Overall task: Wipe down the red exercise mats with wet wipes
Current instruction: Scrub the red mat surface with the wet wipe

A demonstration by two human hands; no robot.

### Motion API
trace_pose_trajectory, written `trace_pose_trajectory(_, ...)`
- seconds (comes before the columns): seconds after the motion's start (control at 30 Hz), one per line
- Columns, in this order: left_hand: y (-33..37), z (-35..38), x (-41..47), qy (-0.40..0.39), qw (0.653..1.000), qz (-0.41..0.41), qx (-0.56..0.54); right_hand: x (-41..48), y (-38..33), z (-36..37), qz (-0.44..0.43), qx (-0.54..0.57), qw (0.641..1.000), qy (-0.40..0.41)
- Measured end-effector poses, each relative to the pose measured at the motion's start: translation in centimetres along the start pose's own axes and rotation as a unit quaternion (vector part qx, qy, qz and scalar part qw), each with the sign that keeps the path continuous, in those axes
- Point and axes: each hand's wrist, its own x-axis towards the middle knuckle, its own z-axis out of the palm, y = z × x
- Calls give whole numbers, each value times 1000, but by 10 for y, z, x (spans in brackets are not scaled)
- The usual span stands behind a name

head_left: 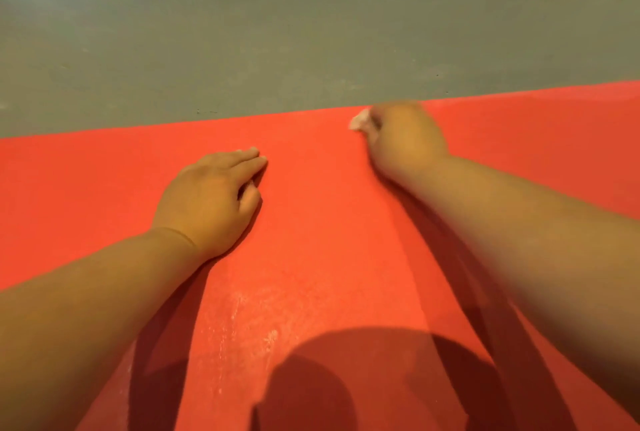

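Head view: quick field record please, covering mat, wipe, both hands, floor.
surface: red mat, lies flat, fills the lower frame
tool: white wet wipe, bunched, near the mat's far edge
right: right hand grips the wipe; motion-blurred
left: left hand palm down, rests on the mat, holds nothing
beyond: grey floor past the far edge
marks: pale streaks on the near part of the mat
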Motion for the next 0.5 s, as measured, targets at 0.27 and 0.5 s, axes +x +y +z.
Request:
trace_pose_trajectory(0.27, 66, -14, -44, -82, 994, 23, -67, -93, 6, -53, -87, -27, 982, -164)
trace_pose_trajectory(0.5, 150, -2, -58, -144, 964, 130, -182, -197, 3, -82, 213, 260, 926, -173)
